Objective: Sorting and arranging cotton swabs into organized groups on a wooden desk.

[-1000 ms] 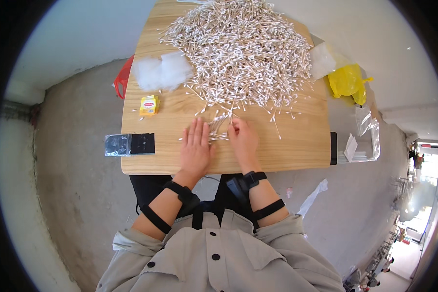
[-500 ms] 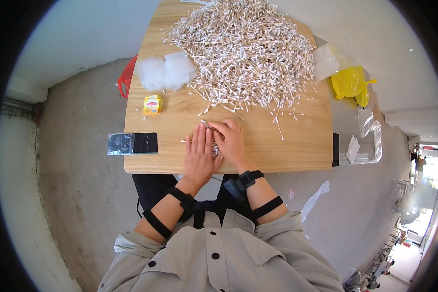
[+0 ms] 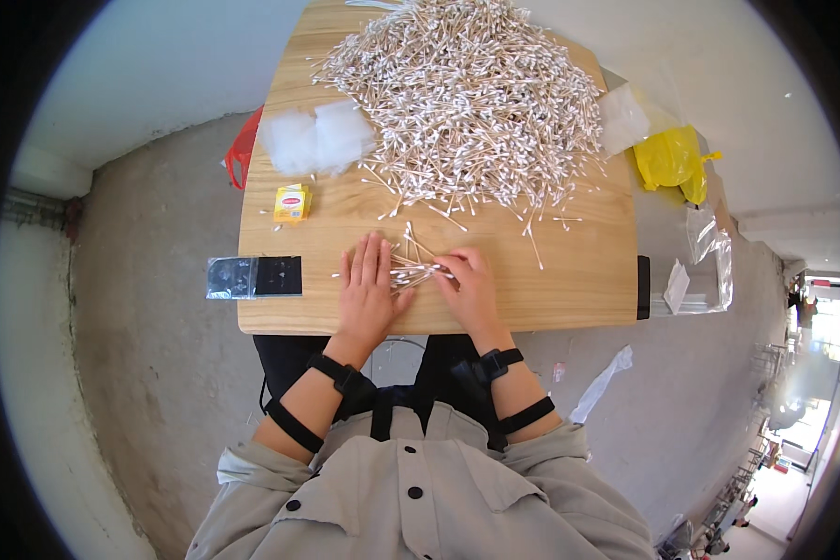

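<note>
A small bunch of cotton swabs (image 3: 412, 273) lies between my two hands near the table's front edge, mostly sideways, with a few slanting away at the far side. My left hand (image 3: 368, 291) rests nearly flat at the bunch's left end, fingers stretched out and thumb toward the swabs. Some swab tips poke out left of it. My right hand (image 3: 470, 287) has its fingers curled about the right-hand tips of the bunch. Beyond my hands rises a large heap of loose cotton swabs (image 3: 476, 103) with white tips and pale wooden sticks.
A small yellow box (image 3: 292, 203) stands left on the wooden table (image 3: 560, 294), with clear plastic bags (image 3: 317, 138) behind it. A dark flat strip with clear film (image 3: 255, 277) overhangs the left edge. Yellow (image 3: 670, 161) and red (image 3: 244, 149) plastic bags hang beside the table.
My hands have moved apart, the right one to the right and nearer me, the left slightly left. The small bunch of swabs, mostly covered before, now shows between them, loosely spread.
</note>
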Tool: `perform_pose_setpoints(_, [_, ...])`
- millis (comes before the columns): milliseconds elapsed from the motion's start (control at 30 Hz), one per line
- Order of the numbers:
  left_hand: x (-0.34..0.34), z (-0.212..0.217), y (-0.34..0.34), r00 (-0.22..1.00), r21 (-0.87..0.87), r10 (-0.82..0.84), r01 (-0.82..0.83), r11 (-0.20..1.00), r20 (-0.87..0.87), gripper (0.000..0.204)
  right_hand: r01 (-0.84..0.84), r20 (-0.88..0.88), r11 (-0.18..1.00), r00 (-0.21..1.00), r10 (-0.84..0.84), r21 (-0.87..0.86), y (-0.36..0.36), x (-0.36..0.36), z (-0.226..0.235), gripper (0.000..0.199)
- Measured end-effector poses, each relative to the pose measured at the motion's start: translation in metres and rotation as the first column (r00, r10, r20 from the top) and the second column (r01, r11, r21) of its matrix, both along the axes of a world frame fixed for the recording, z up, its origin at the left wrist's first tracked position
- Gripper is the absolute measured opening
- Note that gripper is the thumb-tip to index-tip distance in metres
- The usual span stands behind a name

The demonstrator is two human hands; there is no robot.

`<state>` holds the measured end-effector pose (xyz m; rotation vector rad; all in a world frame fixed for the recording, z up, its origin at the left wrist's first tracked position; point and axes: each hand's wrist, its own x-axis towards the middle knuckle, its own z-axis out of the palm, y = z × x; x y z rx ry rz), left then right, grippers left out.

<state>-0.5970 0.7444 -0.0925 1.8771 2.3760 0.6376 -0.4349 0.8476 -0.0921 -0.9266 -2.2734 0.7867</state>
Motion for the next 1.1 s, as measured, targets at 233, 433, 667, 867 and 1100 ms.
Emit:
perform_pose_setpoints(233, [-0.005, 0.005, -0.004, 0.996, 0.008, 0.007, -0.008, 1.0, 0.088, 0.081, 0.082, 0.099, 0.997, 0.992, -0.082, 0.01, -0.001, -0.011, 0.02, 0.043])
perform_pose_setpoints(433, [-0.004, 0.011, 0.001, 0.997, -0.033, -0.065, 0.066, 0.997, 0.03, 0.073, 0.016, 0.072, 0.999, 0.997, -0.02, 0.047, 0.007, -0.018, 0.013, 0.037])
perform_pose_setpoints(667, [-0.002, 0.006, -0.008, 1.0, -0.07, -0.022, 0.022, 0.997, 0.0, 0.065, 0.175, 0.019, 0.982, 0.984, -0.176, 0.067, 0.004, -0.008, 0.002, 0.018])
perform_pose_setpoints(867, [0.001, 0.014, -0.02, 0.997, -0.121, -0.076, 0.076, 0.99, 0.007, 0.066, 0.305, 0.057, 0.947, 0.949, -0.311, 0.101, 0.006, -0.011, 0.002, 0.017])
perform_pose_setpoints(1100, [0.012, 0.017, -0.019, 0.982, -0.159, -0.188, 0.187, 0.969, 0.011, 0.075, 0.155, 0.022, 0.978, 0.987, -0.159, 0.138, 0.005, -0.031, -0.002, 0.023])
